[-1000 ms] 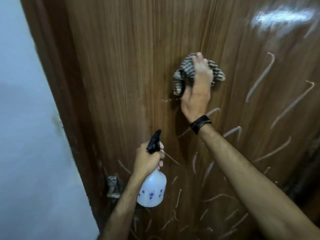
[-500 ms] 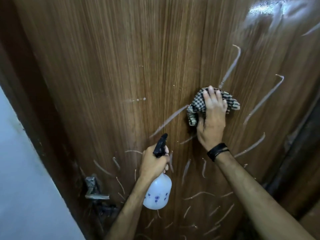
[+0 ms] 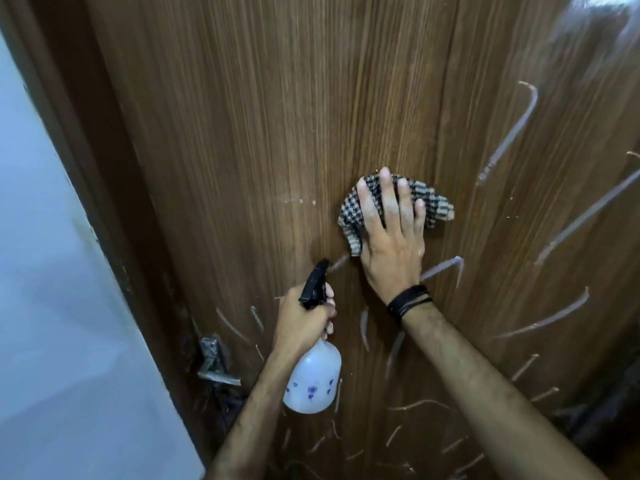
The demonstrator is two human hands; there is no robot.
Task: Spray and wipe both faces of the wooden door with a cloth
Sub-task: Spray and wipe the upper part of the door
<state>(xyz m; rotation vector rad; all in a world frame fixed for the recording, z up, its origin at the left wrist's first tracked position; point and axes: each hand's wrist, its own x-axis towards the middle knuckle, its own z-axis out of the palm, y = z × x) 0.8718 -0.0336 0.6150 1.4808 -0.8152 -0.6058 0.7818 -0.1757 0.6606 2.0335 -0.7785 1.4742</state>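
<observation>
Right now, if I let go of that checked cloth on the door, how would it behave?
The checked cloth looks limp: it bunches and droops around the right hand. Only that flat hand pins it to the wooden door, so it would probably drop straight down, light and unbreakable.

One view only, worn on the person's head; it looks forward and slightly down, close against the wooden door (image 3: 284, 133), whose face fills most of the picture; the wide lens bends the door's edge at the left, where a pale wall (image 3: 52, 306) shows; both forearms reach in from the bottom edge.
</observation>
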